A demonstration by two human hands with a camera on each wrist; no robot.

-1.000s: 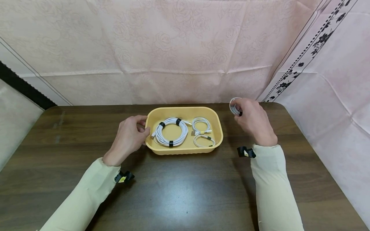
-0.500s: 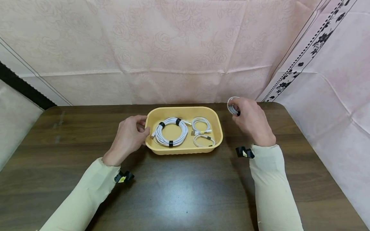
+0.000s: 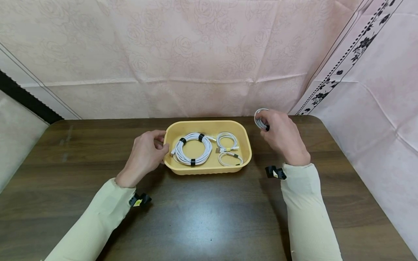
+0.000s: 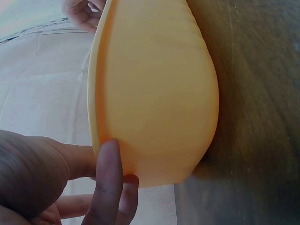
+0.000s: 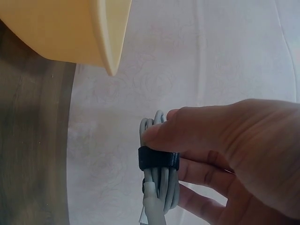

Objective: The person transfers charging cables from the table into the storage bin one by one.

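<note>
My left hand (image 3: 143, 155) pinches the left rim of a yellow plastic basket (image 3: 209, 170), thumb on one side and fingers on the other, as the left wrist view also shows. Inside the basket lie a large coiled white cable (image 3: 209, 149) with black ties, a smaller coiled cable (image 3: 227, 135) at the upper right, and another small coil (image 3: 222, 162) below it. To the right of the basket, my right hand (image 3: 283, 137) holds a coiled grey cable (image 5: 161, 185) above the table. A black strap (image 5: 158, 158) binds that coil near my thumb.
The dark wooden table (image 3: 202, 217) reaches to a pale patterned cloth (image 3: 196, 65) hanging at its back edge. Another cloth with a black floral border (image 3: 354, 56) hangs on the right. Each sleeve cuff carries a small black device.
My right hand has drifted slightly left toward the basket, with the coiled grey cable in it. The left hand and the basket have stayed put.
</note>
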